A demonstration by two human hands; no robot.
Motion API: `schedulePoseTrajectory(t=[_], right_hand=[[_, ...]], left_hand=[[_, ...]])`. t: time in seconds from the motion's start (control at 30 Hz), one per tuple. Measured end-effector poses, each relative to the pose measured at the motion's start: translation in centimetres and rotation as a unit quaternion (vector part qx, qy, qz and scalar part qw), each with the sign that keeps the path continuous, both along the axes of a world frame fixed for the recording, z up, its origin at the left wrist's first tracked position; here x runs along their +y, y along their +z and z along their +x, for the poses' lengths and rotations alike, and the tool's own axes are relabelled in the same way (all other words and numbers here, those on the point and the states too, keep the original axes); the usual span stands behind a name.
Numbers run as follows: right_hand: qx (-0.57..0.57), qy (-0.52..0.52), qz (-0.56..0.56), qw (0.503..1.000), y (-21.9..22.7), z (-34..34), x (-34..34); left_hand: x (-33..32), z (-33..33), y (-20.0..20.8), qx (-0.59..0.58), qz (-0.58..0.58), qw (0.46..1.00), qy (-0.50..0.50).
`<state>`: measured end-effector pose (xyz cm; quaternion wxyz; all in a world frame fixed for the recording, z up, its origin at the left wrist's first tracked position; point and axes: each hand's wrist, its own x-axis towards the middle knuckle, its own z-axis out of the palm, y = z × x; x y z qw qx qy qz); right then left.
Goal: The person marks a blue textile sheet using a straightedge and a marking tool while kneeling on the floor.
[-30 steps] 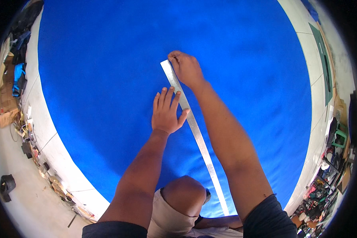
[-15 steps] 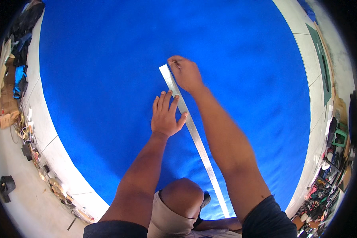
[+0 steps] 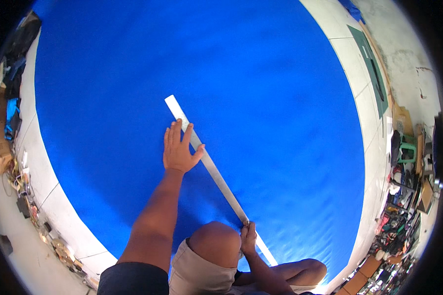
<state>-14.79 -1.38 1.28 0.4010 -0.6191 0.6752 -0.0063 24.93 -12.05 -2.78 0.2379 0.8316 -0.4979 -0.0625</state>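
A long metal straightedge (image 3: 216, 178) lies slantwise across a wide blue sheet of fabric (image 3: 280, 123). My left hand (image 3: 180, 152) rests flat near its far end, fingers spread, some fingertips and the thumb on the metal. Close to my knee, my right hand (image 3: 249, 238) is closed at the straightedge's near part, fingertips at its edge. Something small seems pinched there, but I cannot make out what. The straightedge's nearest end runs down toward my bent leg.
Pale floor tiles (image 3: 54, 196) border the fabric. Boxes and clutter line the left side, including a cardboard box (image 3: 1, 164). On the right lie a dark green board (image 3: 371, 71), a green stool (image 3: 407, 152) and piled small items. My knees are close by.
My right hand has moved from the straightedge's far end back toward me, to its near part by my knee. The left hand still presses the straightedge. The whole view has shifted.
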Motion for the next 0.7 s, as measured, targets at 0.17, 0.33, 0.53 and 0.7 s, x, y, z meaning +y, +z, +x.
schedulePoseTrajectory(t=[0.17, 0.33, 0.53, 0.7], right_hand=[[-0.053, -0.204, 0.059, 0.976, -0.3, 0.1, 0.9], [-0.009, -0.143, -0.01, 0.99, -3.1, -0.1, 2.0], [0.03, -0.121, 0.004, 0.992, 0.5, 0.7, -0.1], [0.093, -0.121, -0.021, 0.988, 0.8, 0.2, -3.0]], left_hand=[[-1.0, -0.7, 0.9, -0.015, -0.006, 1.0, -0.011], [-0.3, 0.4, 0.2, -0.044, 0.007, 0.999, -0.016], [-0.7, 0.0, 0.7, -0.033, 0.039, 0.998, -0.039], [-0.6, -1.1, 3.3, -0.077, 0.137, 0.988, 0.004]])
